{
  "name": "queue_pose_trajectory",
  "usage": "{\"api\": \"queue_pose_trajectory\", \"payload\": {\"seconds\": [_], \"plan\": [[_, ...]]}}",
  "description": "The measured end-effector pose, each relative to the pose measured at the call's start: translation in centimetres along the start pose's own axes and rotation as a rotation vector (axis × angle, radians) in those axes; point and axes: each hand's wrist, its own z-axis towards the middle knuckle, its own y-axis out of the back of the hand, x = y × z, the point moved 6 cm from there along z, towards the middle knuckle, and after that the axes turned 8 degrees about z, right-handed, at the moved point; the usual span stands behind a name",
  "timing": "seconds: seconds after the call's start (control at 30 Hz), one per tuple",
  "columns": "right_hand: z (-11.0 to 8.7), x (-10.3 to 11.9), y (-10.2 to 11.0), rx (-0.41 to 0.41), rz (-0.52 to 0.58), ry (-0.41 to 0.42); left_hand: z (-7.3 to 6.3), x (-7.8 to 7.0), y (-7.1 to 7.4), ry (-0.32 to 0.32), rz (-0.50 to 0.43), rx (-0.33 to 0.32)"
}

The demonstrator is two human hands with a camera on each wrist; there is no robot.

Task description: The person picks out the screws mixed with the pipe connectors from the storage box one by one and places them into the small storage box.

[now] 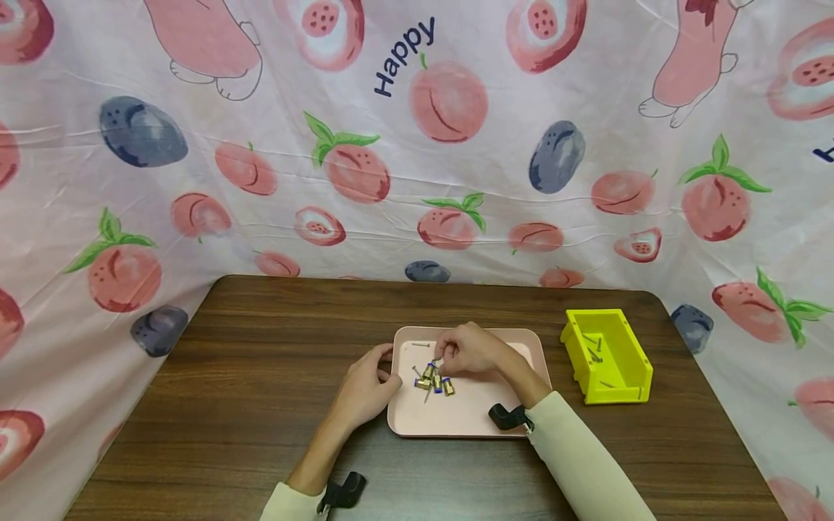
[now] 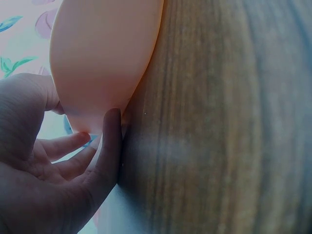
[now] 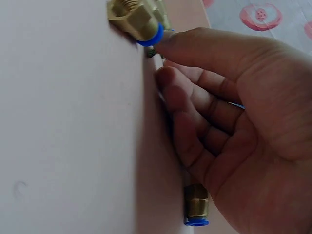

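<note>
A pink tray [image 1: 485, 416] lies on the table with several brass fittings [image 1: 437, 383] with blue collars heaped among loose screws [image 1: 427, 394]. My left hand [image 1: 368, 387] grips the tray's left edge, thumb and fingers on its rim; the left wrist view shows the fingertips against the tray wall [image 2: 107, 53]. Over the tray, my right hand [image 1: 470, 349] pinches a small screw [image 3: 150, 51] between thumb and fingers, mostly hidden by them. Just beyond the thumb in the right wrist view is a brass fitting [image 3: 134, 19]; another fitting [image 3: 197, 207] lies below the curled fingers.
Right of the tray stands a yellow bin [image 1: 628, 362] with several screws [image 1: 594, 354] inside. One screw [image 1: 420, 344] lies apart near the tray's back edge. The brown wooden table [image 1: 274, 347] reaches back to a fruit-printed cloth [image 1: 384, 239].
</note>
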Motion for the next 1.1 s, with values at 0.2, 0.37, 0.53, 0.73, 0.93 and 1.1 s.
{"api": "queue_pose_trajectory", "payload": {"seconds": [0.2,0.37,0.53,0.73,0.93,1.1], "plan": [[0.3,-0.3,-0.3,0.007,-0.006,-0.061,-0.6,-2.4,1.2,0.051,-0.018,0.034],[0.3,-0.3,-0.3,0.007,-0.014,-0.082,-0.7,-2.7,1.3,0.08,0.012,0.05],[0.3,-0.4,-0.3,0.009,-0.013,-0.086,-0.6,-2.6,1.4,0.071,0.008,0.042],[0.2,-0.3,-0.3,0.01,-0.023,-0.064,-0.6,-2.4,1.3,0.03,0.002,0.023],[0.2,-0.1,-0.2,0.02,-0.045,-0.046,-0.7,-2.7,1.4,0.074,0.01,0.046],[0.2,0.2,0.0,0.03,-0.05,-0.031,-0.7,-2.7,1.4,0.079,0.01,0.047]]}}
